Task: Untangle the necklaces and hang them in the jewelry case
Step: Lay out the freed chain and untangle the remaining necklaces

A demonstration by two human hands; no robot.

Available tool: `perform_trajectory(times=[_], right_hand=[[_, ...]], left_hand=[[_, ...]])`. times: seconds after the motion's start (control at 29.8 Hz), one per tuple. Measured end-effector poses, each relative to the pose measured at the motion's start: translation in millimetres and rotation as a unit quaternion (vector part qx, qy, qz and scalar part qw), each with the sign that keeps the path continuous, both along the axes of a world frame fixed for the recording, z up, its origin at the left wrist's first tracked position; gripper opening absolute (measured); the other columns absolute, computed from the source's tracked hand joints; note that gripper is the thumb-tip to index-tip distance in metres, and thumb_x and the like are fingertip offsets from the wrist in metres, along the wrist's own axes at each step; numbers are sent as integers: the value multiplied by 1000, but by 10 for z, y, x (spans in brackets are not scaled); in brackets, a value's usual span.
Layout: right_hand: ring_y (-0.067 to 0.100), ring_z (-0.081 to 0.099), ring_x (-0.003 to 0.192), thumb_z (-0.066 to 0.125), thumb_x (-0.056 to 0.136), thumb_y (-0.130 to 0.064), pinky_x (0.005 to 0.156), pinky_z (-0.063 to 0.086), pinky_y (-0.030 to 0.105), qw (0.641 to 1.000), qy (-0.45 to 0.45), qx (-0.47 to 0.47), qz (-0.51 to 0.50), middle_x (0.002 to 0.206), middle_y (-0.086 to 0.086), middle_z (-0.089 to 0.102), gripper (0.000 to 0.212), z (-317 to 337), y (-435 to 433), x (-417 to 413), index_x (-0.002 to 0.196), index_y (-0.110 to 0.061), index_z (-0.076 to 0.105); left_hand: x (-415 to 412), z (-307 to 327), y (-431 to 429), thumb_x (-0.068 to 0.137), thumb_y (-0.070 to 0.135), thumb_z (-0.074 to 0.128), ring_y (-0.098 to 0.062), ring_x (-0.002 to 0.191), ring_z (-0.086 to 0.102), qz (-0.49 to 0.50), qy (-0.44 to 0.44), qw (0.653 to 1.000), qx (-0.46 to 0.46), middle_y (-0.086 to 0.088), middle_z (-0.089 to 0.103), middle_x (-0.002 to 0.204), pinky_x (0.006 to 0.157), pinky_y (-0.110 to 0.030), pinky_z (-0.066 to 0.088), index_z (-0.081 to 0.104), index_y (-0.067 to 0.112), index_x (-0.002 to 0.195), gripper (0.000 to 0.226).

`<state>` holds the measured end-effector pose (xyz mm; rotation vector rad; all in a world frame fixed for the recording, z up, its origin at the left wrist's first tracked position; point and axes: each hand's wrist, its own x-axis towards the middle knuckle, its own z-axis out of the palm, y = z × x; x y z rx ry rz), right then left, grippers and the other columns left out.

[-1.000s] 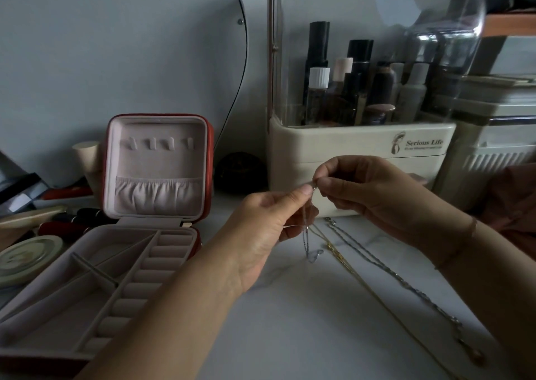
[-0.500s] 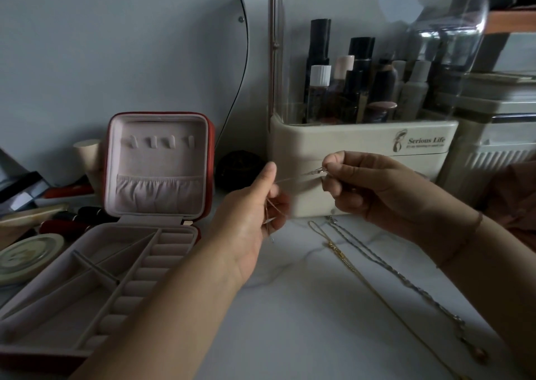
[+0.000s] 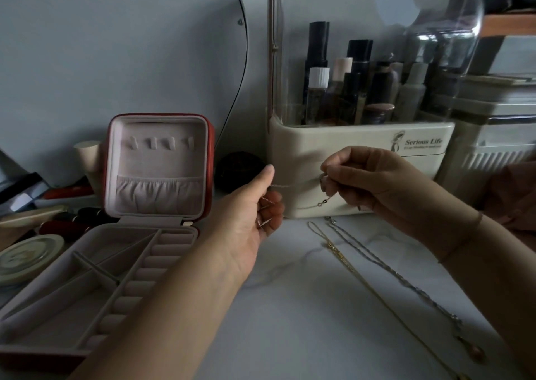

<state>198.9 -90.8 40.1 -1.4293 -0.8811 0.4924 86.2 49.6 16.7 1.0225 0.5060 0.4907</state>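
Above the white marble top, your left hand and right hand pinch one thin silver chain stretched between them. Below lie one gold link necklace and one twisted silver necklace.

Both hands, left and right, hold a thin chain taut between them beside the open case; two necklaces lie on the surface.

Person, two arms in view.
- Left hand: bare; left forearm bare along its whole visible length, lower left of the frame.
- Right hand: bare; right forearm bare, lower right of the frame.
- Worn: one thin bracelet, a slim single strand around the right wrist.
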Motion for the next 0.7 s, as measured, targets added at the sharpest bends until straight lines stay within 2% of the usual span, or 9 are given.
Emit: perform_trajectory(times=[0.1, 0.23, 0.34, 0.5, 0.57, 0.7], right_hand=[[4, 56, 54, 58, 87, -3, 52, 46, 15, 991, -122, -28, -50, 77, 6, 74, 11, 11, -6, -16, 96, -6, 65], [0, 60, 56, 61, 86, -2, 55, 46, 11, 976, -197, -34, -80, 76, 2, 74, 11, 28, -10, -39, 91, -9, 67], [-1, 59, 57, 63, 85, -6, 56, 45, 10, 967, -234, -47, -88, 75, 0, 73, 11, 26, -10, -34, 87, -16, 68], [-1, 55, 58, 66, 82, -10, 55, 43, 10, 975, -204, -37, -73, 72, 0, 69, 11, 8, 19, -57, 82, -20, 69], [1, 52, 57, 69, 76, -17, 54, 41, 11, 982, -175, -25, -60, 70, 2, 67, 6, 2, 34, -70, 81, -20, 70], [0, 45, 50, 68, 68, -28, 48, 37, 10, 986, -158, -31, -44, 68, 2, 64, 20, 3, 41, -95, 82, -15, 72]], left_hand=[[-8, -13, 7, 86, 34, 63, -10, 57, 56, 5, 21, 1000, 12, 3, 59, 57, 53, -20, 46, 52, 19, 61, 31], [-8, -37, 15, 89, 32, 60, -12, 63, 58, 25, 55, 995, 79, 5, 63, 57, 60, -24, 42, 60, 19, 62, 30], [-8, -54, 2, 91, 30, 58, -10, 70, 60, 16, 69, 990, 119, 5, 69, 69, 66, -24, 40, 69, 18, 74, 23], [-24, -86, -10, 87, 27, 63, -11, 84, 63, -3, 68, 986, 152, 4, 74, 87, 71, -24, 41, 73, 19, 84, 14], [-36, -71, -39, 84, 26, 65, -11, 86, 63, -29, 41, 986, 161, 4, 75, 86, 74, -25, 42, 74, 21, 80, 11], [-61, -39, -88, 79, 25, 68, -7, 90, 65, -73, -3, 976, 203, 5, 75, 86, 80, -23, 43, 75, 23, 84, 9]])
